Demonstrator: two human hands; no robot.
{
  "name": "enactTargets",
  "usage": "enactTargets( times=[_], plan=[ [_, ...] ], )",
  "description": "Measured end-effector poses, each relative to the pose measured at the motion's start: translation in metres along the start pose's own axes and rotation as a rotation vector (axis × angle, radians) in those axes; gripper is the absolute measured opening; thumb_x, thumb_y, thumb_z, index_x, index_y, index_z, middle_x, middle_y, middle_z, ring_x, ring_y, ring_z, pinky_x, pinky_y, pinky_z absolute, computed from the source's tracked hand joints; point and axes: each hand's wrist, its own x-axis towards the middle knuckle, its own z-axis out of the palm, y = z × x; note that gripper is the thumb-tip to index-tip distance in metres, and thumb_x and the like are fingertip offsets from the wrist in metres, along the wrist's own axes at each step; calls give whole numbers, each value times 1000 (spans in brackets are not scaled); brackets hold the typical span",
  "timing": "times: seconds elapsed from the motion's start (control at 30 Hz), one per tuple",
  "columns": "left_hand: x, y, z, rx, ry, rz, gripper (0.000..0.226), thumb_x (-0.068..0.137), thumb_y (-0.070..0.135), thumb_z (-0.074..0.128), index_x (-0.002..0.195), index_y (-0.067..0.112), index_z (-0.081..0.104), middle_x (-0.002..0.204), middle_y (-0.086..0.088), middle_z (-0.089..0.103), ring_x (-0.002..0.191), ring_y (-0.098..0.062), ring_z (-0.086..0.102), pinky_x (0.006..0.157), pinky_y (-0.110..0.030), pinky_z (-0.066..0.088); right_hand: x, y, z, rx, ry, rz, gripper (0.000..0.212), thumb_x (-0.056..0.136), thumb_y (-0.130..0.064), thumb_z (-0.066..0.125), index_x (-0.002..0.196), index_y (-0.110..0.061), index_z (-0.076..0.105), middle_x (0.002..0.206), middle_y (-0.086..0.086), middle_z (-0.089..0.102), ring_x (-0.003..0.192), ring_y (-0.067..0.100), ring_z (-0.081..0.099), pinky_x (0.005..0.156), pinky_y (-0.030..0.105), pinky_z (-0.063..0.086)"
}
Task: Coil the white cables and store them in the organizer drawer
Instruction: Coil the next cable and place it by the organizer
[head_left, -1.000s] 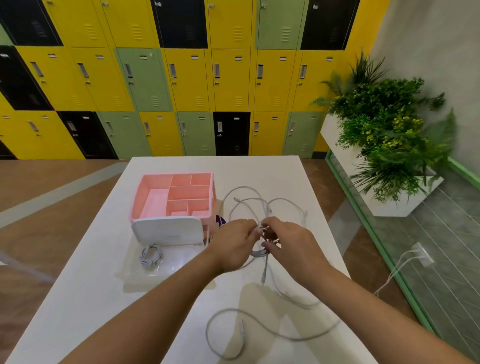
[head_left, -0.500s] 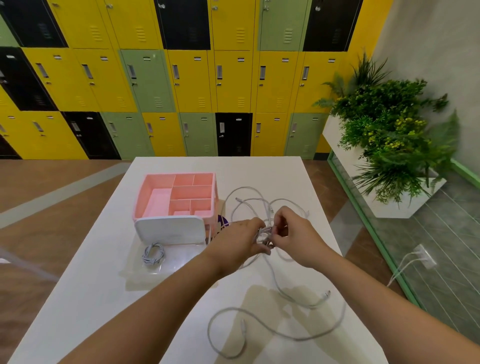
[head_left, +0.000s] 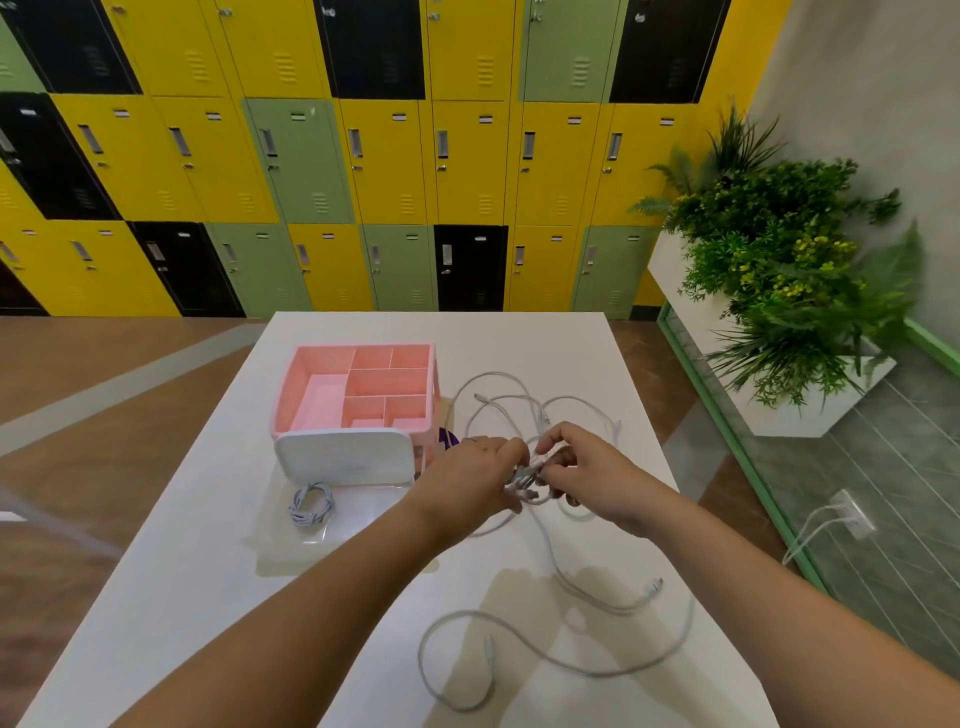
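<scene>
Fingers (head_left: 511, 453) of my left hand (head_left: 467, 480) and right hand (head_left: 597, 475) curl round a small cable bundle (head_left: 525, 477), pinched between both hands just above the white worktop (head_left: 182, 597). Loose cable loops (head_left: 511, 387) lie behind the hands; a long cable run (head_left: 550, 662) trails toward me. Left of the hands: pink organizer (head_left: 291, 395), clear drawer (head_left: 369, 512) pulled out, one coiled cable (head_left: 310, 505) inside. Purple item (head_left: 448, 435) beside the organizer, mostly hidden; I can't identify it. Room: yellow, green and black lockers (head_left: 389, 156), brown floor (head_left: 104, 374), planter (head_left: 779, 270) at right.
</scene>
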Motion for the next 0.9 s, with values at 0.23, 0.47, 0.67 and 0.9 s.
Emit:
enactTargets(
  times=[0.23,0.47,0.67,0.9],
  plan=[
    [-15,-21,8,17,-87,-81,34,91,44,60,115,21,53,114,1,61,98,-19,53,77,-29,36,-4,1,-15,-17,-79,35,25,93,-6,43,110,-23,50,77,1,64,76,14,57,73,26,44],
    [-16,-22,13,-293,3,-232,21,92,40,60,101,21,60,93,6,63,83,-14,54,65,-25,39,-8,8,5,-213,-39,-12,27,88,-41,63,108,-26,52,98,-6,56,83,11,54,77,26,45],
    [-9,-12,9,-347,47,-231,29,101,42,40,99,18,55,86,5,62,78,-14,56,67,-31,41,-6,9,18,-246,87,-117,15,87,-24,68,88,-17,55,76,-1,61,69,13,53,65,24,42],
    [-9,-8,10,-342,43,-237,37,103,42,31,91,15,53,78,0,59,74,-18,52,65,-35,39,-3,8,11,-465,162,-234,12,88,-24,66,79,-22,58,86,-9,53,76,8,52,69,22,41]
  ],
)
